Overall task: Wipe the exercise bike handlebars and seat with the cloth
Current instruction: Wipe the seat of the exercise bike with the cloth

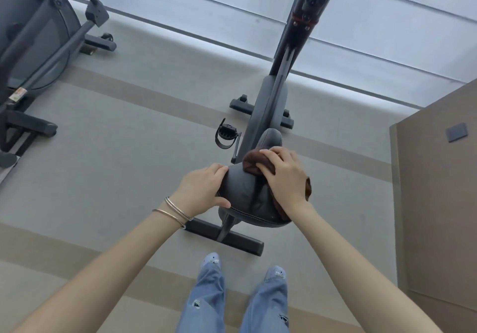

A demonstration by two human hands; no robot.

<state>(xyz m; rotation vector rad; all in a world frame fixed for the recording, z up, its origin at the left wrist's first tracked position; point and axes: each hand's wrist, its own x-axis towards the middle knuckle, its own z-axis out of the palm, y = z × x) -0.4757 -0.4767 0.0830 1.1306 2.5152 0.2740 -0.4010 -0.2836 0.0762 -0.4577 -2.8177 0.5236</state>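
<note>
The black exercise bike stands in the middle of the head view, its dark seat (pixel 245 193) right below me. My left hand (pixel 204 190) grips the seat's left edge, thumb on the rear rim. My right hand (pixel 284 175) presses a dark brown cloth (pixel 251 163) flat onto the seat's right side; part of the cloth hangs off past my wrist. The bike's stem (pixel 307 15) rises toward the top of the frame. The handlebars are out of view.
A second exercise machine (pixel 33 56) stands at the far left. A brown wall or cabinet (pixel 438 203) fills the right side. The bike's rear foot bar (pixel 227 237) lies just ahead of my feet, and a pedal (pixel 227 132) sticks out left.
</note>
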